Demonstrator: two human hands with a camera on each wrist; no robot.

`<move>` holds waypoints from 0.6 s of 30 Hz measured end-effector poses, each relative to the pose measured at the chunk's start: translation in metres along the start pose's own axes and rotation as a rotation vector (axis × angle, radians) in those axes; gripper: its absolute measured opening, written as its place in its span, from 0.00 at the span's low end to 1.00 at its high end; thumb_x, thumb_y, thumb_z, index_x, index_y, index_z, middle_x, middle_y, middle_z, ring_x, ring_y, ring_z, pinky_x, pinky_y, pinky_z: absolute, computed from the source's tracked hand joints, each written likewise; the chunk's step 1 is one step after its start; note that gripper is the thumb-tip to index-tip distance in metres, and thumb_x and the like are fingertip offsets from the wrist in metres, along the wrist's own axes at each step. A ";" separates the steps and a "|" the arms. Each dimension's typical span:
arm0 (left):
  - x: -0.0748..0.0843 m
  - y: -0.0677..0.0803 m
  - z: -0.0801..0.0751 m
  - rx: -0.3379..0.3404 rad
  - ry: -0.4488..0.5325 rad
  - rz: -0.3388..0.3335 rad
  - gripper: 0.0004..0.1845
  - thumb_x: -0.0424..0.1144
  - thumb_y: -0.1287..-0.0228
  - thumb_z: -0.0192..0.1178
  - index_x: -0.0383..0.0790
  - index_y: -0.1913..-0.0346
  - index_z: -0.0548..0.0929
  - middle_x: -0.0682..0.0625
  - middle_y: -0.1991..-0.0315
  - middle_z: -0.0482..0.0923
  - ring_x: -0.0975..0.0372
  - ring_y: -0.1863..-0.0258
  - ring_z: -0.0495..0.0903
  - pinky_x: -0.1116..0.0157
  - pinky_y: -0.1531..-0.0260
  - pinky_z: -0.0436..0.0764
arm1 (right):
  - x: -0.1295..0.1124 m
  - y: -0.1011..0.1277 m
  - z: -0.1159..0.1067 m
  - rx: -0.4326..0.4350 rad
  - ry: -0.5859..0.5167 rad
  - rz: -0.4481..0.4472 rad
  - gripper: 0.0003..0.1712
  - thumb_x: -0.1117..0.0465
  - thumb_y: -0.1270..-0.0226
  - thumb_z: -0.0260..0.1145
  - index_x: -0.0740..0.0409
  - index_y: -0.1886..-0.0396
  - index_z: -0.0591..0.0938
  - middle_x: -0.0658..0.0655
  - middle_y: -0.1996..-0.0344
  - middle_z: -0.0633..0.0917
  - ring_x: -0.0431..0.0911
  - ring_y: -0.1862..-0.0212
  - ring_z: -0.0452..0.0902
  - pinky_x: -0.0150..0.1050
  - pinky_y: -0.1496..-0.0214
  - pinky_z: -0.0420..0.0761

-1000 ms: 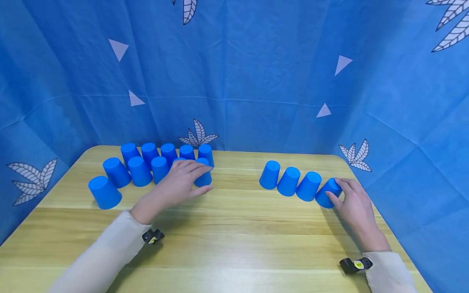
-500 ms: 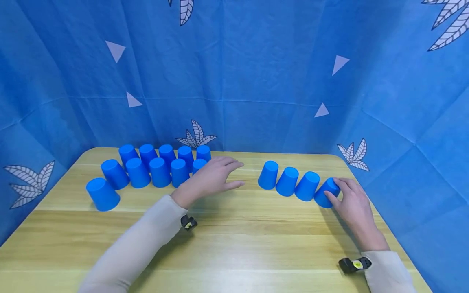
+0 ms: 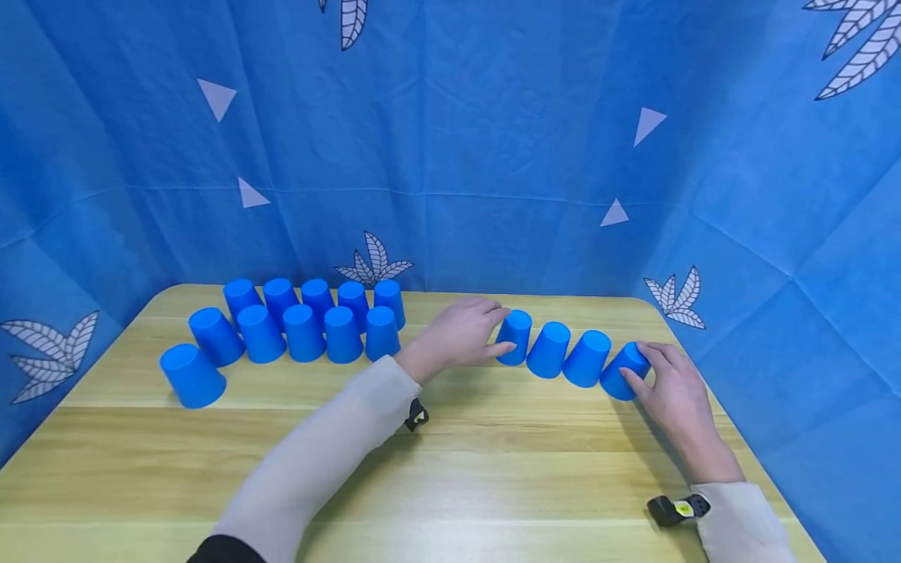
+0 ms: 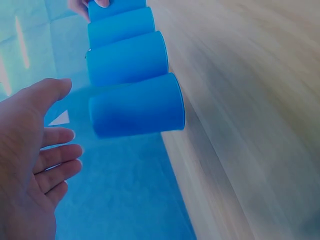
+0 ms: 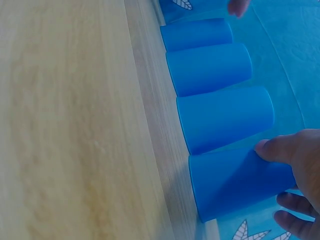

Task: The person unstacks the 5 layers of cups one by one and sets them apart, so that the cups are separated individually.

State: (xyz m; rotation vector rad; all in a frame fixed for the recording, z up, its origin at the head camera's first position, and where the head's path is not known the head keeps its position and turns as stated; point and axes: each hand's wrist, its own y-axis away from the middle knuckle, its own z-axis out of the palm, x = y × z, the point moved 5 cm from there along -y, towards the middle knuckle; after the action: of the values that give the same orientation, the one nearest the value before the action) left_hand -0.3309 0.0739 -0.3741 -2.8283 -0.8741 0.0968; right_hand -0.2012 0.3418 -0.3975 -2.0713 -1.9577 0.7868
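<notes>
Upside-down blue plastic cups stand on the table in two groups. At the right, a slanting row holds a leftmost cup (image 3: 517,332), two middle cups, and an end cup (image 3: 619,375). My right hand (image 3: 679,391) grips the end cup near its top, thumb on the near side and fingers behind, as the right wrist view also shows. My left hand (image 3: 461,332) is at the left side of the row's leftmost cup. In the left wrist view that cup (image 4: 137,107) stands apart from the thumb and loosely bent fingers, and nothing is in the left hand.
At the left stand two lines of blue cups; the front line (image 3: 341,336) curves toward a nearer cup (image 3: 193,378). The wooden table (image 3: 493,469) ends at the back and right against a blue patterned cloth (image 3: 450,117).
My left hand has moved right, from over the left group's front line to beside the right row's leftmost cup. My right hand stays on the end cup.
</notes>
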 end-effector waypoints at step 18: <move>0.009 -0.047 0.022 -0.090 -0.119 -0.036 0.33 0.62 0.29 0.49 0.41 0.34 0.74 0.49 0.40 0.76 0.57 0.39 0.73 0.59 0.36 0.67 | 0.001 0.000 0.001 -0.015 -0.002 0.023 0.30 0.62 0.40 0.73 0.73 0.41 0.75 0.72 0.47 0.75 0.69 0.44 0.68 0.67 0.44 0.70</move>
State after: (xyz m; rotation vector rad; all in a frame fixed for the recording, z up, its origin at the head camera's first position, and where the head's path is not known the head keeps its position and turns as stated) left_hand -0.3522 0.1202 -0.3873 -2.9138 -0.9772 0.2286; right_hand -0.2017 0.3427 -0.3982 -2.1060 -1.9509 0.7815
